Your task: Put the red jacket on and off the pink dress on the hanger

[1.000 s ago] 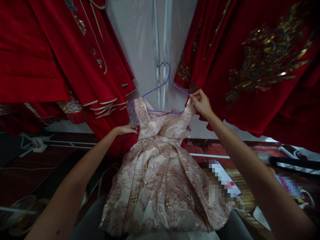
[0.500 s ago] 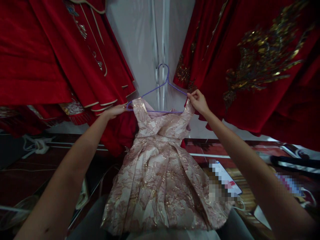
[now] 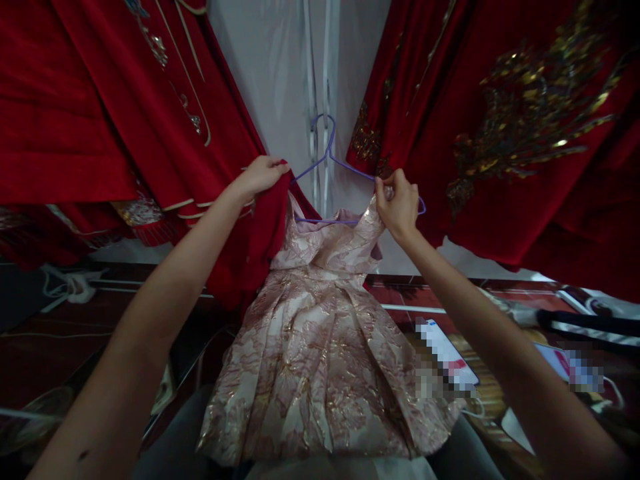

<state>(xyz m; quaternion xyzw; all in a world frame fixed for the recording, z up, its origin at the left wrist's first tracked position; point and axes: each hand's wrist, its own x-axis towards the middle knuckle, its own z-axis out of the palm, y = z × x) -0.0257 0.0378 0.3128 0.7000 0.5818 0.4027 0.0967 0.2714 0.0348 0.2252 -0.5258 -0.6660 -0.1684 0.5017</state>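
Observation:
A pale pink and gold brocade dress point(image 3: 320, 333) hangs on a purple hanger point(image 3: 330, 150) and spreads down over my lap. My left hand point(image 3: 263, 175) is closed at the top edge of a piece of red cloth point(image 3: 273, 230), which drapes over the dress's left strap and the hanger's left end, hiding both. At the other shoulder, my right hand point(image 3: 400, 205) pinches the dress strap against the hanger arm. The hanger's right tip pokes out past my fingers.
Red embroidered garments point(image 3: 70, 100) hang at the left, and a red garment with gold sequins point(image 3: 530, 133) hangs at the right. White panels point(image 3: 265, 73) stand behind the hanger. A phone with a lit screen point(image 3: 447, 353) lies on a slatted surface at the lower right.
My left hand has moved up and right from the hanger's left end and now holds red cloth over that shoulder. The hanger has shifted slightly; its right tip now shows past my right hand.

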